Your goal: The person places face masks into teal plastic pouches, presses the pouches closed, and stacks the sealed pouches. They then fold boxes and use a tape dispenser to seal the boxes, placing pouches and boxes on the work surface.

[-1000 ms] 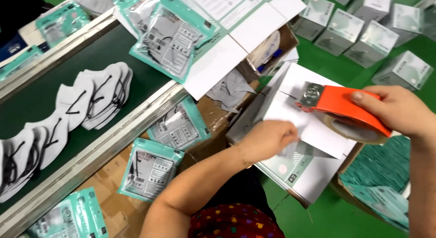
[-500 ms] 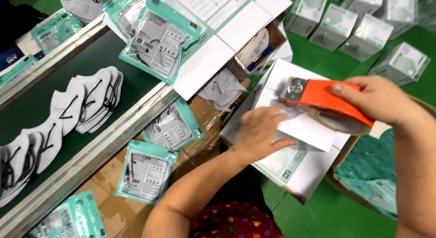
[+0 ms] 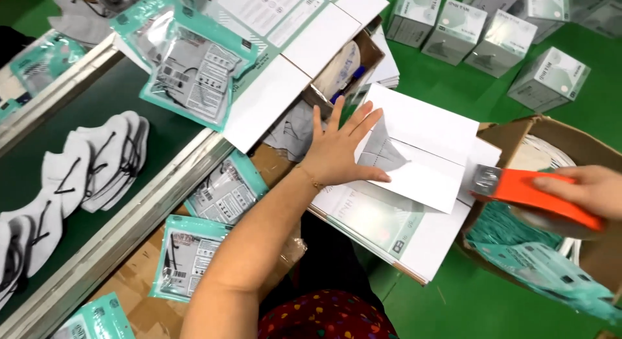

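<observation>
Across the middle of the view, a white carton (image 3: 414,164) with smooth, matt flaps is lying shut, its long side running from upper left down to lower right, with the flap seam following that line. The left hand (image 3: 337,148) is pressing flat on it, palm down and fingers spread wide, holding nothing. At the carton's right edge, the right hand (image 3: 593,190) is gripping a tape dispenser (image 3: 528,193) with a glossy orange plastic body and a grey metal blade end. Its long axis is lying nearly level, tilting slightly down to the right, and the blade end is pointing left, just at the carton's flap.

Beside it on the right, an open brown cardboard box (image 3: 512,135) is holding teal crinkly pouches (image 3: 538,261). On the green floor above, six small grey-green boxes (image 3: 547,80) are standing close together, some of them cut off by the frame edge.

To the left, a dark green conveyor belt (image 3: 129,106) with a pale metal rail is carrying a stack of soft white face masks (image 3: 97,161) with black ear loops. Three sealed teal-edged mask pouches (image 3: 227,190) are lying on cardboard below the rail, and a larger one (image 3: 191,70) is resting on a big flattened white carton (image 3: 285,47) above it.
</observation>
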